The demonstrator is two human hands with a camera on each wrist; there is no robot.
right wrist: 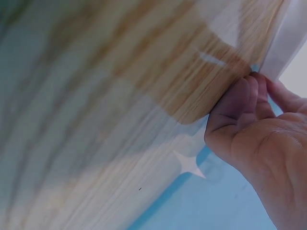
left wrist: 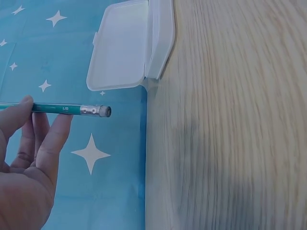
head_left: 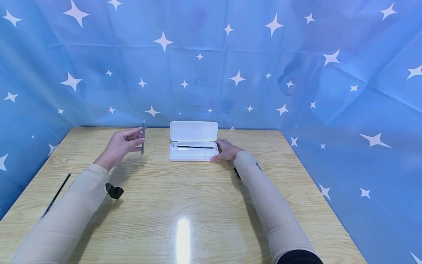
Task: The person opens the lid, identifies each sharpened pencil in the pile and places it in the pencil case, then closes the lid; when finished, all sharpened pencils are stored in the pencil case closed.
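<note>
My left hand pinches a green pencil between thumb and fingers, above the table and to the left of the white pencil case. In the left wrist view the pencil shows a metal band and a worn grey eraser. The case lies with its lid raised at the back, and a dark pencil lies lengthwise inside. At the case's right end my right hand grips it, thumb at the front corner and fingers behind. In the right wrist view that hand is partly cut off.
Another dark pencil lies on the wooden table at the left, partly behind the left sleeve. A blue star-patterned cloth hangs along the back and sides of the table.
</note>
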